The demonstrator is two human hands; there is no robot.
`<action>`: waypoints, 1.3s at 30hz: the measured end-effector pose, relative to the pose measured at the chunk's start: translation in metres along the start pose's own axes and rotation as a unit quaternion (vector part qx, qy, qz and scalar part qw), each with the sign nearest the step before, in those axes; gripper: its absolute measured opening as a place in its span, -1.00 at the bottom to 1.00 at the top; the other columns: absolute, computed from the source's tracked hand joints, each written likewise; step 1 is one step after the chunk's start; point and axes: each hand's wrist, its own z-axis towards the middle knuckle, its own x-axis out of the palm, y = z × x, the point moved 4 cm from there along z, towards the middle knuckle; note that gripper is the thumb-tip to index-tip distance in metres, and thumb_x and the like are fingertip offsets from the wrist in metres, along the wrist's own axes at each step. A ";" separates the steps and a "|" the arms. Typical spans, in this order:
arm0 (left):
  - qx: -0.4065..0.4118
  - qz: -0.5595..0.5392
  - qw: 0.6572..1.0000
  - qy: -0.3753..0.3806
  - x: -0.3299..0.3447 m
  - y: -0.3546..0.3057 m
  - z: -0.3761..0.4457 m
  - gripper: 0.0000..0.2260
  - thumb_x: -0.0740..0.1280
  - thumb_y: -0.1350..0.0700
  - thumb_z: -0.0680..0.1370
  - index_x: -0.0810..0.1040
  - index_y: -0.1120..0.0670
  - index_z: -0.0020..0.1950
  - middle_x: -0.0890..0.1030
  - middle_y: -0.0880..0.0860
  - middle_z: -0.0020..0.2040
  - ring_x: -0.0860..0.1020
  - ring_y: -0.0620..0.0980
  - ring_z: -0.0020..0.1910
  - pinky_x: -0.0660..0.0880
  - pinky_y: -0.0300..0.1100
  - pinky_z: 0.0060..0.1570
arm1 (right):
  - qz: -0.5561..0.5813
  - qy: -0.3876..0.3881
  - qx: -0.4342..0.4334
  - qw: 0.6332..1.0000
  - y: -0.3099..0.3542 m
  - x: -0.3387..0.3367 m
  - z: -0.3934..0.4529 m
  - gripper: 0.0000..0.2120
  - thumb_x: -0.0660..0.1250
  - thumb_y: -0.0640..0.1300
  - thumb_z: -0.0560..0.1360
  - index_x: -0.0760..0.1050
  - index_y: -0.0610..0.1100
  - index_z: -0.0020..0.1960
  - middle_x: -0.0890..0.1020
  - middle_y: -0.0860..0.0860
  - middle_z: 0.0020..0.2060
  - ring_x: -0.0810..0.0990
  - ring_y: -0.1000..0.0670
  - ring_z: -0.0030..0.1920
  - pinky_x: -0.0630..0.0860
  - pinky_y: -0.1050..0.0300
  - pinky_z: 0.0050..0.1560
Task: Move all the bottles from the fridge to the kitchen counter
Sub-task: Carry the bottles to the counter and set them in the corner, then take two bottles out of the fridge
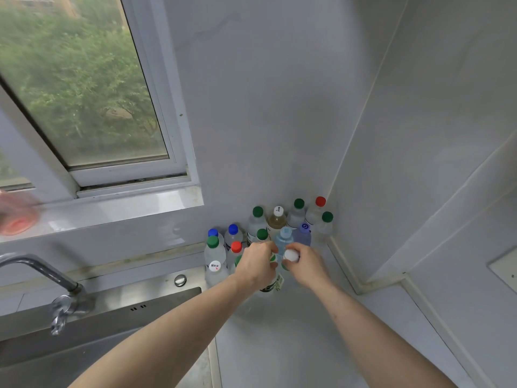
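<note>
Both hands out over the surface (293, 331) near its back right corner. Left hand (257, 264) has its grip curled round the top of a green-labelled bottle (272, 285), which stands on the surface at the front of the cluster; cap hidden under the fingers. Right hand (306, 264) has its grip clamped on a white-capped bottle (291, 255) just beside it; the two hands nearly touch. Behind them a cluster of bottles (277, 222) stands upright, packed into the back right corner against the wall (265, 107), with green, red, blue and white caps. A second group runs left along the back edge, including a red-capped bottle (236, 247) and a white-capped one nearest the sink (117, 306). Faucet (50, 278) at left over the sink; window (78, 88) above the back edge; blurred pink object (18, 217) on the sill.
</note>
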 end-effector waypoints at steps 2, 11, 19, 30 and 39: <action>0.006 0.009 1.000 0.001 0.000 -0.001 0.000 -0.69 0.41 0.17 0.58 0.57 0.08 0.33 0.64 0.04 0.26 0.57 0.08 0.26 0.52 -0.03 0.24 | 0.001 0.010 -0.003 1.000 0.000 -0.003 -0.004 -0.60 0.48 -0.08 0.51 0.56 0.03 0.33 0.66 0.00 0.20 0.61 -0.09 0.17 0.57 0.00 0.14; 0.061 -0.007 0.998 -0.008 -0.030 -0.012 -0.030 -0.64 0.41 0.14 0.56 0.52 0.00 0.36 0.55 -0.02 0.30 0.59 0.05 0.16 0.56 -0.01 0.13 | 0.035 -0.022 0.005 0.999 -0.001 -0.024 -0.054 -0.42 0.47 -0.15 0.49 0.43 0.04 0.48 0.57 0.04 0.31 0.55 -0.02 0.27 0.47 0.12 0.25; 0.135 0.005 0.991 0.019 -0.063 -0.002 -0.128 -0.71 0.33 -0.02 0.60 0.48 -0.15 0.33 0.49 -0.24 0.31 0.55 -0.12 0.18 0.54 -0.20 0.08 | 0.076 -0.056 0.025 0.995 0.004 -0.028 -0.158 -0.43 0.44 -0.07 0.53 0.39 0.08 0.51 0.52 0.09 0.38 0.48 0.04 0.38 0.37 0.23 0.34; 0.294 -0.022 0.944 0.146 -0.054 -0.017 -0.240 -0.70 0.25 -0.09 0.66 0.45 -0.17 0.40 0.36 -0.26 0.44 0.37 -0.16 0.40 0.28 -0.31 0.32 | 0.137 -0.170 0.145 0.965 0.014 -0.002 -0.353 -0.46 0.36 0.02 0.61 0.30 0.22 0.54 0.32 0.35 0.46 0.29 0.24 0.39 0.29 0.10 0.52; 0.461 -0.046 0.859 0.219 -0.031 -0.091 -0.334 -0.70 0.31 -0.07 0.62 0.50 -0.19 0.36 0.39 -0.27 0.43 0.42 -0.14 0.39 0.33 -0.28 0.37 | 0.159 -0.314 0.243 0.904 0.014 0.006 -0.534 -0.43 0.38 0.07 0.58 0.28 0.26 0.54 0.31 0.36 0.50 0.27 0.27 0.51 0.25 0.11 0.56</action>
